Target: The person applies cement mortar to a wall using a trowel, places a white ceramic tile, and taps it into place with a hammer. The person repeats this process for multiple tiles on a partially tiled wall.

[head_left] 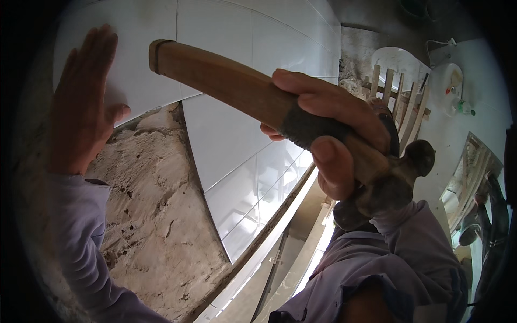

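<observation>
My right hand (336, 116) is closed round a hammer (221, 78), gripping it close to the head, where a dark band wraps the handle. Its dark, rounded head is by my wrist at the lower right, and the wooden butt points left towards the tiles, apparently apart from them. My left hand (86, 102) is open, its fingers straight and palm against a large white tile (140, 54) at the upper left. Below that tile, rough bare mortar (156, 199) is exposed on the wall. Glossy white tiles (221, 145) border the mortar on the right.
A long, narrow rail (253, 258) runs slantwise below the tiled wall. Wooden slats (401, 99) stand at the back right, near a white basin-like fixture (448, 86). A mirror-like panel (466, 183) leans at the far right.
</observation>
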A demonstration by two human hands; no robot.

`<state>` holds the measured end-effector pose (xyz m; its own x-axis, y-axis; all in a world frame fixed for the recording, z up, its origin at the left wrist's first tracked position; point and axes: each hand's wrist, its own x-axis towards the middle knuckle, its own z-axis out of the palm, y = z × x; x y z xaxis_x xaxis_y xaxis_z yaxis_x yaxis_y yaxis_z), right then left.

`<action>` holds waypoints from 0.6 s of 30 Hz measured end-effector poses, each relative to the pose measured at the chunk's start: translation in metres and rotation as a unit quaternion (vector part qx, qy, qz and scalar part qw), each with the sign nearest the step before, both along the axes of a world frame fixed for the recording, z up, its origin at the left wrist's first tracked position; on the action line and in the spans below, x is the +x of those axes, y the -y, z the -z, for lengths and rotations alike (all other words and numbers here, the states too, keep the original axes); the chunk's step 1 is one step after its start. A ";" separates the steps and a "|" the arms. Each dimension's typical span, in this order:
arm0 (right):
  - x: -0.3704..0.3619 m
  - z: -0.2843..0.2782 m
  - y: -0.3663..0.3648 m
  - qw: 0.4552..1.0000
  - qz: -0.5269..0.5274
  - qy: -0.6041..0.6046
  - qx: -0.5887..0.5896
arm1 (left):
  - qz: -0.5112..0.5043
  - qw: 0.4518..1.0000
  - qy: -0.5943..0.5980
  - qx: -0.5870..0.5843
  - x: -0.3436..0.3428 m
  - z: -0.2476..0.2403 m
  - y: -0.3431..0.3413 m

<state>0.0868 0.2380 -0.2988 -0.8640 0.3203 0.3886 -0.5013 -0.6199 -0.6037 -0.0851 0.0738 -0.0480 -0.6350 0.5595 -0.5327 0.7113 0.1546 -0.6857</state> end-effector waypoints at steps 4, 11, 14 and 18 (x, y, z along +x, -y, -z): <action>0.009 -0.002 0.021 0.996 -0.031 0.040 -0.073 | 0.013 1.000 -0.017 -0.016 -0.002 0.002 0.005; 0.007 0.005 0.024 0.996 -0.055 0.026 -0.058 | 0.042 0.999 -0.017 -0.018 -0.013 0.013 0.005; 0.015 -0.017 0.016 0.987 -0.115 0.042 -0.106 | 0.013 0.999 -0.027 -0.045 0.016 -0.019 0.001; 0.002 -0.006 0.021 0.995 -0.068 0.034 -0.071 | 0.055 0.998 -0.023 -0.002 -0.003 0.011 0.000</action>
